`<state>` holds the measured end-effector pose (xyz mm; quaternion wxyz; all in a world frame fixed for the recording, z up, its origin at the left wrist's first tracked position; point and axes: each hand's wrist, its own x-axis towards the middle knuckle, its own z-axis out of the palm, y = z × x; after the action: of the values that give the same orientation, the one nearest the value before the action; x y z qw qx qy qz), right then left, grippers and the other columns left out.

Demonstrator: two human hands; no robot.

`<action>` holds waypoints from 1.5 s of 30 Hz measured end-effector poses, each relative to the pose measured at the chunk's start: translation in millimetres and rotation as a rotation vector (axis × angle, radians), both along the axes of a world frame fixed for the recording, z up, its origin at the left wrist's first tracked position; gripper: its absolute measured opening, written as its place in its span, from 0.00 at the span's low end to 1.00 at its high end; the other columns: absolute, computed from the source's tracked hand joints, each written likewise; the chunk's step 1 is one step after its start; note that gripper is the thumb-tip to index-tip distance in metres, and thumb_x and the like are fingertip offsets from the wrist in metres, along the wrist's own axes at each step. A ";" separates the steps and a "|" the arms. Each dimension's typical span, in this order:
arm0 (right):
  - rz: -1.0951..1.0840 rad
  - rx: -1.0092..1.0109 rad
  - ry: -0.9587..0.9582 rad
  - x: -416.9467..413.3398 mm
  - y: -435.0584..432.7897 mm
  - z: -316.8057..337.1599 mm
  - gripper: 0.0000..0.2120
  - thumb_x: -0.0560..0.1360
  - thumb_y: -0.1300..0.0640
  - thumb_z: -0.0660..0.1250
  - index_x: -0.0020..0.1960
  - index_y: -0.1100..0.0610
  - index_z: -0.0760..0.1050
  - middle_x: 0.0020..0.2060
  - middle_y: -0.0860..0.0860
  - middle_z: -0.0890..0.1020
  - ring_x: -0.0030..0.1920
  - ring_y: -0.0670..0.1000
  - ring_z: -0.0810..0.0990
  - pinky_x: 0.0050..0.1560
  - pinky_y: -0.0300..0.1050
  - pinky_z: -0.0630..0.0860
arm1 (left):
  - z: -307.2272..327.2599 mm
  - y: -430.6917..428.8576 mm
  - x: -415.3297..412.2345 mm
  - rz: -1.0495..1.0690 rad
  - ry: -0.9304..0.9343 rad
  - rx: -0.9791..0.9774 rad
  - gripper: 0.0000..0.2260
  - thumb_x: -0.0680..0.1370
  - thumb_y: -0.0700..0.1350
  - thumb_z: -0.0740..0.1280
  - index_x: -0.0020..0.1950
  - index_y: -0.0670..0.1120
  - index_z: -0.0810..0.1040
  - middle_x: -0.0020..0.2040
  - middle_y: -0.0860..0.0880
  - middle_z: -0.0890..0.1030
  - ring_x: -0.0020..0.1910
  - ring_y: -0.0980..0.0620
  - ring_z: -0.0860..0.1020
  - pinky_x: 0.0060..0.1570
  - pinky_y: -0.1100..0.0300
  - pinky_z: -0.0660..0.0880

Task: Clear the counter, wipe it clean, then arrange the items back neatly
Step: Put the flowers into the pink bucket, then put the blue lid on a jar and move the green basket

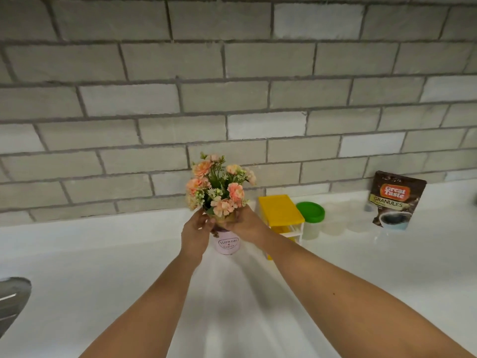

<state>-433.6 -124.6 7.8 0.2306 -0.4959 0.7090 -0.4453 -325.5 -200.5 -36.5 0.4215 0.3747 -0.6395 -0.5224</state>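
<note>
The left grip (196,233) and the right grip (245,226) both hold one small pink pot (227,245). The fingers curl round the top of the pot, one grip on each side, just under the flowers (219,187). The flowers are peach and green and stand up straight out of the pot.

The pot is low over the white counter (361,267), in the middle, near the wall (232,73). I cannot tell if its bottom touches the counter or is just above it.

Just beside the pot, on the right, stands a yellow box (280,210) with little drawers. Next to that is a jar (311,228) with a green lid. Further right, well apart, a brown coffee bag (395,200) leans on the wall. At the far left edge is a grey metal thing (10,301); it may be a sink, but I cannot tell.

The things stand in a row by the wall and the counter looks clean, so I think this is the last step: putting things back nicely. It could also be the first lift to clear them; one look cannot say.

If it is putting back, the next move needs the pot set down flat and straight, close to the yellow box but not bumping it, and then both grips let go gently so the tall flowers do not tip
</note>
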 end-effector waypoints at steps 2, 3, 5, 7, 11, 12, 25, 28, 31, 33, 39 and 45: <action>-0.021 0.068 0.034 -0.2 -4.9 -8.8 0.19 0.70 0.61 0.71 0.61 0.62 0.75 0.57 0.59 0.80 0.60 0.57 0.78 0.61 0.53 0.74 | -8.9 -3.8 -1.1 -0.004 -0.022 -0.010 0.15 0.76 0.39 0.65 0.63 0.46 0.75 0.50 0.41 0.82 0.49 0.39 0.79 0.58 0.44 0.74; -0.024 0.092 0.050 0.3 -6.3 -11.4 0.20 0.70 0.60 0.71 0.61 0.61 0.75 0.58 0.59 0.80 0.60 0.58 0.77 0.61 0.54 0.74 | -11.5 -4.1 -1.3 -0.006 -0.023 -0.013 0.15 0.77 0.39 0.65 0.63 0.47 0.76 0.51 0.42 0.82 0.49 0.40 0.79 0.58 0.46 0.74; -0.028 0.129 0.083 0.8 -7.9 -15.6 0.22 0.70 0.59 0.70 0.64 0.59 0.72 0.60 0.57 0.78 0.61 0.57 0.76 0.62 0.52 0.73 | -16.8 -5.6 -0.7 0.006 -0.010 0.010 0.15 0.77 0.38 0.65 0.63 0.46 0.76 0.51 0.44 0.81 0.47 0.46 0.78 0.51 0.54 0.75; -0.031 0.136 0.100 -0.2 -11.1 -20.4 0.25 0.69 0.59 0.71 0.65 0.57 0.71 0.61 0.56 0.77 0.62 0.56 0.75 0.62 0.53 0.73 | -21.4 -7.4 0.0 0.029 0.027 0.034 0.15 0.76 0.38 0.66 0.64 0.44 0.75 0.49 0.45 0.80 0.43 0.51 0.77 0.42 0.61 0.73; -0.063 0.175 0.135 -4.9 -17.1 -32.7 0.30 0.66 0.54 0.73 0.66 0.54 0.69 0.61 0.56 0.76 0.63 0.57 0.74 0.63 0.54 0.72 | -26.7 -10.3 -4.5 0.065 0.060 0.026 0.14 0.77 0.37 0.65 0.61 0.47 0.76 0.45 0.48 0.80 0.38 0.57 0.79 0.38 0.68 0.77; -0.069 0.190 0.164 -5.7 -17.1 -33.7 0.31 0.66 0.53 0.73 0.67 0.54 0.68 0.63 0.55 0.74 0.64 0.57 0.72 0.64 0.53 0.70 | -27.0 -9.5 -5.4 0.073 0.061 0.022 0.13 0.77 0.37 0.64 0.61 0.47 0.76 0.47 0.48 0.80 0.40 0.55 0.80 0.43 0.65 0.79; -0.086 0.238 0.242 -12.6 3.4 -32.4 0.38 0.70 0.61 0.71 0.74 0.56 0.56 0.71 0.55 0.59 0.72 0.55 0.59 0.70 0.43 0.60 | -32.5 -0.2 0.2 0.156 0.010 0.123 0.19 0.76 0.43 0.67 0.67 0.43 0.71 0.62 0.42 0.72 0.52 0.47 0.75 0.58 0.49 0.74; -0.076 0.240 0.185 -16.8 16.2 -28.6 0.37 0.71 0.61 0.70 0.75 0.56 0.56 0.72 0.54 0.59 0.73 0.55 0.58 0.69 0.43 0.61 | -37.6 11.2 3.4 0.154 -0.007 0.161 0.20 0.76 0.45 0.68 0.67 0.43 0.70 0.62 0.42 0.72 0.53 0.44 0.76 0.53 0.51 0.76; -0.077 0.255 0.147 -20.0 32.3 -25.6 0.35 0.71 0.61 0.70 0.74 0.57 0.58 0.71 0.56 0.63 0.71 0.55 0.62 0.66 0.45 0.64 | -43.1 25.2 3.2 0.146 -0.003 0.182 0.18 0.75 0.46 0.68 0.63 0.42 0.72 0.59 0.42 0.73 0.52 0.43 0.77 0.50 0.51 0.77; -0.093 0.262 0.115 -21.8 44.9 -22.7 0.35 0.72 0.60 0.69 0.74 0.56 0.58 0.70 0.56 0.64 0.70 0.55 0.64 0.65 0.46 0.66 | -46.3 35.6 0.9 0.143 -0.011 0.164 0.14 0.75 0.46 0.68 0.58 0.42 0.73 0.56 0.41 0.74 0.43 0.46 0.77 0.48 0.49 0.77; -0.136 0.276 0.016 -33.8 88.5 -12.5 0.25 0.73 0.61 0.68 0.69 0.59 0.68 0.59 0.58 0.75 0.52 0.52 0.74 0.42 0.39 0.75 | -49.2 74.6 -16.2 0.115 -0.036 0.136 0.07 0.75 0.47 0.69 0.43 0.49 0.70 0.47 0.47 0.76 0.48 0.42 0.77 0.53 0.41 0.75; -0.198 0.277 -0.046 -51.0 134.4 -5.9 0.18 0.73 0.60 0.67 0.62 0.59 0.73 0.47 0.53 0.75 0.45 0.52 0.74 0.34 0.39 0.71 | -32.4 123.6 -47.9 0.033 -0.042 0.121 0.07 0.75 0.47 0.68 0.46 0.46 0.72 0.44 0.49 0.76 0.48 0.42 0.77 0.52 0.44 0.76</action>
<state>-484.6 9.7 1.9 0.2682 -0.3768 0.8034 -0.3751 -373.4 -76.9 -68.9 0.3933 0.4209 -0.6090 -0.5452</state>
